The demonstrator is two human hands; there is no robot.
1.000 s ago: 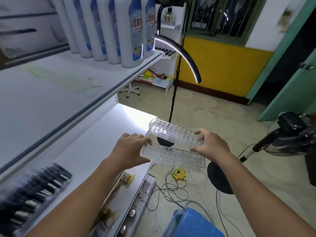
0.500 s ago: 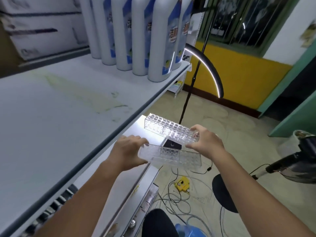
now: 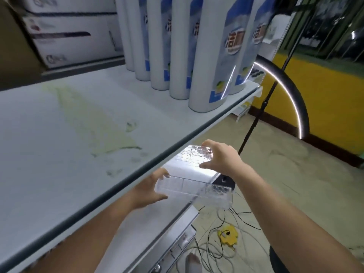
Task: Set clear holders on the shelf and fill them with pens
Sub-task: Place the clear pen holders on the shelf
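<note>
Two clear holders (image 3: pixel 194 191) are rising to the shelf (image 3: pixel 59 134) edge, your left hand (image 3: pixel 149 191) and right hand (image 3: pixel 221 158) each gripping one, unplaced.

From my end, all I get of the person is two forearms and two hands, both arms bare from the wrist back to where the picture cuts them off. The left hand (image 3: pixel 149 189), just below the front edge of the shelf (image 3: pixel 78 134), shows a short nail on one fingertip, while the right hand (image 3: pixel 220 158), further out from that edge, is too blurred for such detail. Well below that edge sits a small rounded shape (image 3: pixel 194 262) that might be a foot; I can't tell.
</note>
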